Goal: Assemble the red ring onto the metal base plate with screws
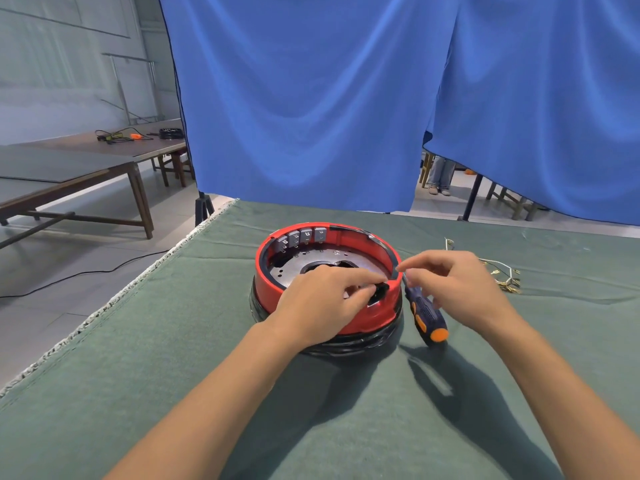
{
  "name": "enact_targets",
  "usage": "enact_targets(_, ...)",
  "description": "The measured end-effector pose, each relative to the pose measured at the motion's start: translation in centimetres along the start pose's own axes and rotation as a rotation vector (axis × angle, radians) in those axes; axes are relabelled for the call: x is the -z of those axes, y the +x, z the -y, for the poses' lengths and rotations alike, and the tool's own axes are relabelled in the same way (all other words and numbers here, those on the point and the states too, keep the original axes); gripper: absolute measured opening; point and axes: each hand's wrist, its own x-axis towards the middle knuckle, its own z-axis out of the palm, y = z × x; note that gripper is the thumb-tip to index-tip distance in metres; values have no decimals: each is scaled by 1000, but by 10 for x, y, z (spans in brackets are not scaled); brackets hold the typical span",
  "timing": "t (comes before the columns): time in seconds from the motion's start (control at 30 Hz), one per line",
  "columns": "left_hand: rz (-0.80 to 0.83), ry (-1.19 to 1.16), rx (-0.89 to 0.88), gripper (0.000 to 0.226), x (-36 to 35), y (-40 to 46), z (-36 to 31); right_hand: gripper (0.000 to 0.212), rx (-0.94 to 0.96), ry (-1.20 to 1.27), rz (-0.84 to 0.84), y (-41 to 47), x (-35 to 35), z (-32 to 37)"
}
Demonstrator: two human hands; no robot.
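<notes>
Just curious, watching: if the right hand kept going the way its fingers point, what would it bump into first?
Probably the red ring. The right hand points leftward, its fingertips already at the ring's near-right rim, beside the screwdriver. Depth is hard to judge from one view.

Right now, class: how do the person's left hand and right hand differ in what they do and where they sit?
The left hand rests over the red ring's near rim, its fingers pinching a small black part; the right hand sits beside the ring, outside it, holding the screwdriver by its shaft end, handle hanging down. Both are curled and hover above the green cloth.
</notes>
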Motion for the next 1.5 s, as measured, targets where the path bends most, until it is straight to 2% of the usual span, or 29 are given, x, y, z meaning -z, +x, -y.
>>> enact_targets(0.33, 65, 150, -153, 35, 1, -3, 2, 8, -265, 223, 214, -6, -27, -2)
enact_targets(0.57, 33, 299, -218, 45, -4, -7, 6, 10, -363, 305, 248, -6, -27, -1)
enact_targets(0.7, 29, 316, -224, 46, -5, -6, 8, 10, -396, 319, 222, -5, -30, 1)
enact_targets(0.8, -70, 357, -295, 49, -11, -10, 11, 3, -377, 309, 213, -7, -33, 2)
enact_targets(0.87, -112, 312, -272, 52, -12, -9, 14, 15, -356, 289, 199, -8, -35, 1)
enact_targets(0.93, -145, 275, -273, 47, -13, -9, 15, 20, -360, 279, 175, -7, -38, 1)
enact_targets(1.1, -320, 334, -294, 34, -18, -10, 10, 16, -450, 413, 163, -3, -47, 0)
enact_targets(1.27, -250, 359, -280, 34, -22, -4, 16, 20, -490, 432, 143, 2, -48, -4)
enact_targets(1.4, -294, 327, -289, 28, -23, -5, 13, 21, -489, 432, 122, 2, -48, -3)
enact_targets(1.5, -315, 262, -227, 27, -21, -10, 9, 18, -467, 433, 129, -2, -49, 0)
